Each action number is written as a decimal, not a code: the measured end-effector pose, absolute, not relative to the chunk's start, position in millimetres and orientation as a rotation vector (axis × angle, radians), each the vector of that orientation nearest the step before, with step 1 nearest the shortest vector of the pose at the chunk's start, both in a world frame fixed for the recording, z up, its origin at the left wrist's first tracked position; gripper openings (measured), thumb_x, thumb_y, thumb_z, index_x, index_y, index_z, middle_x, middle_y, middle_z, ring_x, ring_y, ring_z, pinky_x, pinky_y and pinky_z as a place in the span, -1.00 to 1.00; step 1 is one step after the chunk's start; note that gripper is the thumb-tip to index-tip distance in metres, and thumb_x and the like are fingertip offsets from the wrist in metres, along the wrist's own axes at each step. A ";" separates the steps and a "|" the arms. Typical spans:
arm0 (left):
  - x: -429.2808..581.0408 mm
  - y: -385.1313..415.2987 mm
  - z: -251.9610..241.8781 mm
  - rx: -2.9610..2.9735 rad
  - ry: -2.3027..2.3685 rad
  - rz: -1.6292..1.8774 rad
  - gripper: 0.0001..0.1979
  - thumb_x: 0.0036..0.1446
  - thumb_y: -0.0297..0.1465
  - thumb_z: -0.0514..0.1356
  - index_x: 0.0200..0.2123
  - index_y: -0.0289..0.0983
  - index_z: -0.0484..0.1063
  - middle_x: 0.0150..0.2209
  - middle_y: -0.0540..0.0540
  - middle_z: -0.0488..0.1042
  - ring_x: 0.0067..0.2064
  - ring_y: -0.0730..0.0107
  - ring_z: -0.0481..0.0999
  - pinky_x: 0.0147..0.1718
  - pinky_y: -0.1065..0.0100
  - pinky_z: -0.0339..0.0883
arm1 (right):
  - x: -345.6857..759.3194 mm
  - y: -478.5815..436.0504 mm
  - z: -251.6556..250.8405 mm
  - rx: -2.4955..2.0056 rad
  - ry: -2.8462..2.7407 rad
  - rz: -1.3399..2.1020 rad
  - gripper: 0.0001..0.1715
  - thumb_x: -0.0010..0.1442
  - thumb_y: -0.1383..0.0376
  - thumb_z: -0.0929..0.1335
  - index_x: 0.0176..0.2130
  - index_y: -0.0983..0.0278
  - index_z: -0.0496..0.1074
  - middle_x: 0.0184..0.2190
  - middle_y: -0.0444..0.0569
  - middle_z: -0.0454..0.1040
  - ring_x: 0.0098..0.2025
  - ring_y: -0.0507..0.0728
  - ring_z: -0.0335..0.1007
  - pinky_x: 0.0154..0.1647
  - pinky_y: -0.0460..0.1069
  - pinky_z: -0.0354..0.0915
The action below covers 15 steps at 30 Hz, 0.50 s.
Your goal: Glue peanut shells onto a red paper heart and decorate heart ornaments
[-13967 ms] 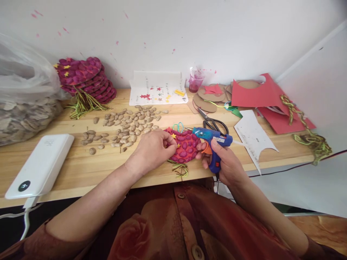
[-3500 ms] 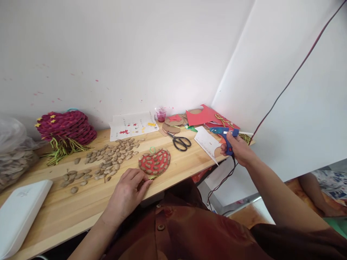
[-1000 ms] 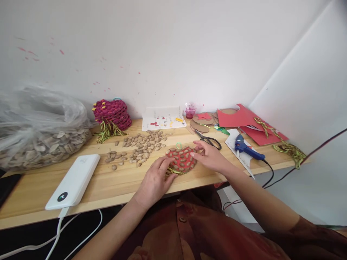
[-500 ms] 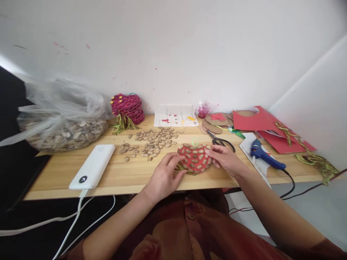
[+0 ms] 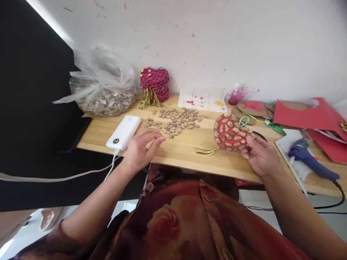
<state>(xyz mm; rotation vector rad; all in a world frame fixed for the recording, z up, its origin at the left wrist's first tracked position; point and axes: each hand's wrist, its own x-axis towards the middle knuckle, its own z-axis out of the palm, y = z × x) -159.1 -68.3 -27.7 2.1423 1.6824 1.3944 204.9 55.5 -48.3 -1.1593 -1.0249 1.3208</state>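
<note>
My right hand (image 5: 261, 153) pinches the right edge of a red rounded plaque (image 5: 229, 136) studded with rows of tan peanut shells. A green cord loop (image 5: 244, 121) rises from its upper right side, and a yellow-green tassel (image 5: 205, 151) trails from its lower left onto the wood. Left of it, my left hand (image 5: 142, 148) hovers near the table's front edge, fingers loosely curled, thumb close to the index, with nothing visible in them. Nearest to that hand are a white power bank (image 5: 124, 132) and a spread of loose peanut shells (image 5: 180, 121).
A clear plastic bag of shells (image 5: 105, 101) sits back left, beside a stack of purple shell-covered pieces (image 5: 154, 83). Paper with star shapes (image 5: 202, 99) and a pink cup (image 5: 236, 96) stand along the wall. A blue glue gun (image 5: 311, 159) and red card (image 5: 298, 115) lie right.
My left hand has let go of the plaque and moved left. My right hand still holds the plaque, now turned with its tassel leftward. The camera view has shifted.
</note>
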 end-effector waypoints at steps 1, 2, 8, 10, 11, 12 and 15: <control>-169.6 -73.1 -24.3 2.110 1.746 1.372 -0.85 0.34 -0.37 0.20 -0.23 -0.25 0.58 -0.21 -0.11 0.61 -0.09 0.28 0.59 0.00 0.25 0.44 | 204.1 55.4 -47.9 -1.155 -1.014 1.329 -0.47 -0.29 0.11 0.70 -0.39 0.28 0.54 -0.54 -0.16 0.41 -0.59 -0.04 0.23 -0.69 -0.13 0.09; -178.9 -77.5 -21.4 2.067 1.809 1.348 -0.84 0.34 -0.35 0.20 -0.22 -0.24 0.59 -0.20 -0.10 0.62 -0.10 0.27 0.59 0.01 0.24 0.44 | 203.5 55.4 -47.6 -1.148 -1.002 1.337 -0.48 -0.29 0.13 0.70 -0.38 0.29 0.54 -0.54 -0.15 0.41 -0.58 -0.04 0.24 -0.69 -0.13 0.09; -210.3 -88.5 -18.9 1.668 2.079 1.201 -0.77 0.27 -0.26 0.20 -0.08 -0.17 0.57 -0.16 -0.05 0.63 -0.16 0.26 0.59 -0.07 0.27 0.46 | 205.9 55.7 -43.4 -1.078 -0.945 1.358 -0.63 -0.12 0.15 0.64 -0.38 0.26 0.53 -0.48 -0.15 0.39 -0.55 -0.05 0.15 -0.65 -0.11 0.05; -215.3 -86.3 -22.9 1.574 2.075 1.150 -0.73 0.23 -0.23 0.22 -0.07 -0.20 0.55 -0.17 -0.07 0.62 -0.18 0.25 0.58 -0.09 0.26 0.46 | 208.0 56.4 -42.5 -1.066 -0.923 1.373 -0.72 -0.01 0.17 0.58 -0.32 0.24 0.56 -0.48 -0.15 0.38 -0.55 -0.04 0.10 -0.64 -0.09 0.01; -217.2 -84.5 -25.3 1.541 2.065 1.123 -0.70 0.20 -0.21 0.23 -0.08 -0.22 0.55 -0.20 -0.08 0.61 -0.20 0.25 0.57 -0.11 0.25 0.47 | 209.1 56.9 -42.6 -1.066 -0.918 1.380 -0.76 0.04 0.18 0.56 -0.29 0.22 0.57 -0.48 -0.14 0.37 -0.55 -0.03 0.08 -0.64 -0.08 -0.01; -218.6 -82.2 -27.7 1.514 2.060 1.092 -0.68 0.17 -0.19 0.24 -0.08 -0.24 0.54 -0.23 -0.09 0.60 -0.22 0.24 0.57 -0.13 0.23 0.48 | 210.2 57.4 -43.2 -1.067 -0.917 1.387 -0.78 0.07 0.18 0.54 -0.26 0.21 0.58 -0.48 -0.13 0.36 -0.55 -0.01 0.07 -0.64 -0.07 -0.02; -218.7 -73.8 -32.1 1.446 2.132 0.999 -0.62 0.07 -0.20 0.30 -0.08 -0.25 0.53 -0.33 -0.06 0.55 -0.32 0.27 0.54 -0.18 0.22 0.49 | 213.2 58.8 -46.6 -1.063 -0.933 1.404 -0.75 0.09 0.18 0.53 -0.19 0.19 0.60 -0.46 -0.10 0.39 -0.52 0.02 0.10 -0.63 -0.06 0.02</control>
